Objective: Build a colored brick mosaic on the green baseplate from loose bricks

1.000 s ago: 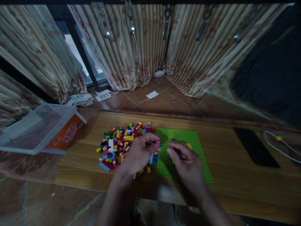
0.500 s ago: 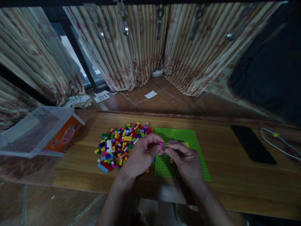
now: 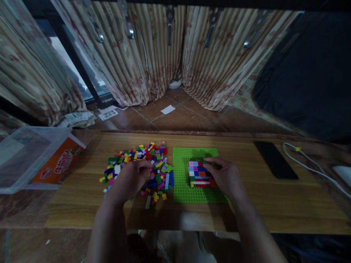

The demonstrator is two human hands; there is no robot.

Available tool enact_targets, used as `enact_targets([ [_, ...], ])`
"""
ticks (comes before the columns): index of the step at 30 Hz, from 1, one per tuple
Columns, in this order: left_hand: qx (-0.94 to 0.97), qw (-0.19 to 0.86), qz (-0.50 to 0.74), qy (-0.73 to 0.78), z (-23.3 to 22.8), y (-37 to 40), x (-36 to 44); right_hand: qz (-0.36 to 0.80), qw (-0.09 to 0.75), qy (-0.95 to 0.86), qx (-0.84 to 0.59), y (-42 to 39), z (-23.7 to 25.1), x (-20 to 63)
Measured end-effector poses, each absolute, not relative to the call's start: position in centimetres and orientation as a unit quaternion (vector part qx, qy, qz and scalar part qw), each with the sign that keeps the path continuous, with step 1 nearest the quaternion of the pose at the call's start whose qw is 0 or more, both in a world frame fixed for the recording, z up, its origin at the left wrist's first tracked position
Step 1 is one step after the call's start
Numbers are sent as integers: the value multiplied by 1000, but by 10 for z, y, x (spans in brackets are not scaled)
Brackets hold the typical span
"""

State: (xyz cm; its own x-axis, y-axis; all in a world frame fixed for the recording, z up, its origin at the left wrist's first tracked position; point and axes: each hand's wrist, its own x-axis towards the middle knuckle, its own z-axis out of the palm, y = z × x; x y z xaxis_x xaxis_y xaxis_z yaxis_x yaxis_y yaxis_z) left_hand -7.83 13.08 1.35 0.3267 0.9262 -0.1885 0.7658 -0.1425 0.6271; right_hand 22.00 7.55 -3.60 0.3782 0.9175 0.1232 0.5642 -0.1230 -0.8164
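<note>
A green studded baseplate [image 3: 182,190] lies on the wooden table [image 3: 274,204]. On it sits a flat block of joined coloured bricks [image 3: 199,174], in pink, blue, red and white rows. My right hand [image 3: 225,175] rests on the block's right side, with its fingertips on the block's top right corner. A loose pile of small coloured bricks [image 3: 153,160] lies left of the plate. My left hand [image 3: 130,180] lies palm down on this pile with curled fingers. Whether it holds a brick is hidden.
A clear plastic box [image 3: 27,157] with an orange label lies on its side at the table's left end. A black phone [image 3: 275,160] and a white cable [image 3: 309,164] lie at the right. Curtains hang behind, above a tiled floor with papers.
The hands met over the plate's left edge around a pink brick, then parted. My left hand went left onto the pile, my right hand onto the brick block. The view shifted right.
</note>
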Motion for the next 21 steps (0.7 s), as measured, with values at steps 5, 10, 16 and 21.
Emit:
enact_targets([
  [5, 727, 323, 97, 598, 13, 133, -82, 191, 396, -562, -701, 80, -36, 223],
  [10, 732, 308, 85, 602, 12, 134, -82, 178, 375, -580, -701, 81, -36, 224],
  [16, 717, 298, 76, 625, 20, 132, -79, 188, 372, -587, -694, 82, -36, 221],
  [21, 718, 296, 93, 623, 21, 130, -78, 222, 370, -586, -686, 82, -38, 223],
])
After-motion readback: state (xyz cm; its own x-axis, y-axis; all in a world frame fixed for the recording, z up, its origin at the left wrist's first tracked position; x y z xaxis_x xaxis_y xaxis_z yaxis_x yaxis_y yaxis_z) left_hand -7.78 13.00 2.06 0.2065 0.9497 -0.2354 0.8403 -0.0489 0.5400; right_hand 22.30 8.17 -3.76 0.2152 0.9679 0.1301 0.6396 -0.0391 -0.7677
